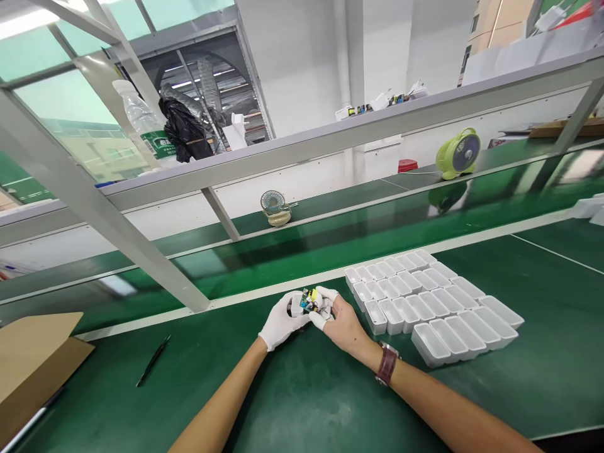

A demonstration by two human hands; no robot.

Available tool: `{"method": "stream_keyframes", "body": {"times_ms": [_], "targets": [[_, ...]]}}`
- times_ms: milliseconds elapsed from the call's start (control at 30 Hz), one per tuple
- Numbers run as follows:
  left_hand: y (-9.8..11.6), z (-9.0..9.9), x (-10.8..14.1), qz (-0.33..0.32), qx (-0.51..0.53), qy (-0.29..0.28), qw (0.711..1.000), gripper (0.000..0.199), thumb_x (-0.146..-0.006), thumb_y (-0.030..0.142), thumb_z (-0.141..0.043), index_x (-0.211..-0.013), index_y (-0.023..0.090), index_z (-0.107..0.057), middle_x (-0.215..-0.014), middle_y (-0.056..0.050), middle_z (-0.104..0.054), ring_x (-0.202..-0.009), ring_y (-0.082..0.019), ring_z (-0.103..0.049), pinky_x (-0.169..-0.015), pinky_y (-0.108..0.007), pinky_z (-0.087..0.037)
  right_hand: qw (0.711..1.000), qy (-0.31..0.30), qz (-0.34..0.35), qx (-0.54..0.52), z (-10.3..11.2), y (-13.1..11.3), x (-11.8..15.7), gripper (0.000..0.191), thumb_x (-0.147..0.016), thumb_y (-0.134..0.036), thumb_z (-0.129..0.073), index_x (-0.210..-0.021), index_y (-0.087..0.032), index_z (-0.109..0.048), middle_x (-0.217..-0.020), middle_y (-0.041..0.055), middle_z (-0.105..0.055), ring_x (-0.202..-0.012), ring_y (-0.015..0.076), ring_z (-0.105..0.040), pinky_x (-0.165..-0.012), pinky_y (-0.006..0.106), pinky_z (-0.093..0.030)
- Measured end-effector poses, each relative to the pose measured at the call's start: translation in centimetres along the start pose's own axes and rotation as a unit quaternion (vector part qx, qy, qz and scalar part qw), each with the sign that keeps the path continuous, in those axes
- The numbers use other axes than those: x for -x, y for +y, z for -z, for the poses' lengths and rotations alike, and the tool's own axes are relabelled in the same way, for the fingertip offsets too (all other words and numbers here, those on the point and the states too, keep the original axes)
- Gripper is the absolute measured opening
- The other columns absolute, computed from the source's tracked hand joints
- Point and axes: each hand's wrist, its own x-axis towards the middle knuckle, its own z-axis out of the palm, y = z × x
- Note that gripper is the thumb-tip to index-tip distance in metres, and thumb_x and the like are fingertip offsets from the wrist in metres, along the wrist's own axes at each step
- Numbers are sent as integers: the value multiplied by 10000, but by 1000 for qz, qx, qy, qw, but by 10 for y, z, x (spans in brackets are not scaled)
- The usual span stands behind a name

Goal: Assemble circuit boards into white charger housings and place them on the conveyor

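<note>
The scene is bright and evenly lit, with daylight from the windows (66,113) at the far left and a lamp (28,22) there burnt out to plain white. The glossy green belt (292,242) carries pale glare patches toward its left and right ends and a dark reflection of the green fan (458,154). A dull sheen lies on the near tabletop (306,402); shadows around the white boxes (446,299) are soft. Wide-angle stretching pulls at the carton (33,377) on the left edge and both forearms (236,390). Fine detail on the small parts (311,299) in the hands (284,322) is hard to make out.
</note>
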Motion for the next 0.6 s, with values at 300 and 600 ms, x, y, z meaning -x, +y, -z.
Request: {"method": "stream_keyframes", "body": {"times_ms": [300, 600], "targets": [[-7, 0, 43, 8, -63, 107, 992, 463, -732, 255, -736, -1159, 214, -558, -1047, -34, -640, -925, -205, -622, -871, -345, -497, 972, -53, 140, 180, 9, -13, 14, 612, -847, -162, -607, -1443, -205, -475, -1257, 140, -539, -1018, 217, -667, -891, 391, -614], [-17, -10, 48, -79, -108, 112, 985, 237, -741, 193, -690, -958, 204, -595, -937, -66, -615, -834, -212, -598, -803, -350, -485, 928, -130, 243, 251, 15, -16, 21, 627, -897, -145, -607, -1488, -243, -424, -1306, 153, -525, -1101, 248, -633, -931, 416, -595]]}}
